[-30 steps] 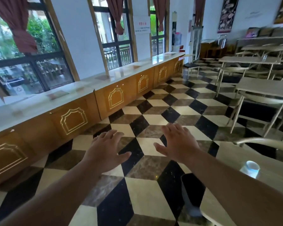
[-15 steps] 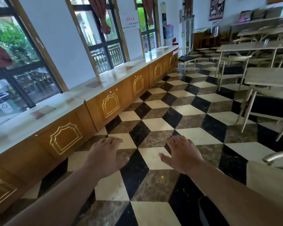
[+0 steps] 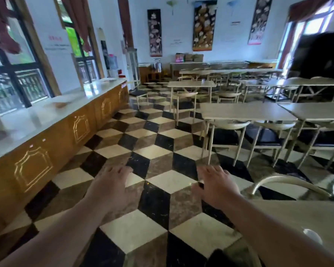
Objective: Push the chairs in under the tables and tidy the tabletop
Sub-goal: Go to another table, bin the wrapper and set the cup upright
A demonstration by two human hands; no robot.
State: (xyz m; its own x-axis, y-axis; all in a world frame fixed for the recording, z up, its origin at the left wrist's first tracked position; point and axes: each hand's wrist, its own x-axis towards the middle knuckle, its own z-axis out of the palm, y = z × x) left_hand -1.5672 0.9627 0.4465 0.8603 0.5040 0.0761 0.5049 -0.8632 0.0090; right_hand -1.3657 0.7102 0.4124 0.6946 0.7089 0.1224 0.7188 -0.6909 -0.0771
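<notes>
My left hand and my right hand are stretched out over the chequered floor, palms down, fingers apart, holding nothing. Just right of my right hand stands a pale table with a small white cup on it, and a chair with a curved metal back behind its far edge. Farther ahead is a grey table with dark-seated chairs tucked under it. More tables and chairs fill the room behind.
A long wooden counter with a white top runs along the windows at the left. A wide aisle of chequered floor lies between the counter and the tables. A dark figure is at the far right, blurred.
The view has swung to the right and up, showing the room's back wall and more tables. My hands stay stretched out in front, slightly lower in the view.
</notes>
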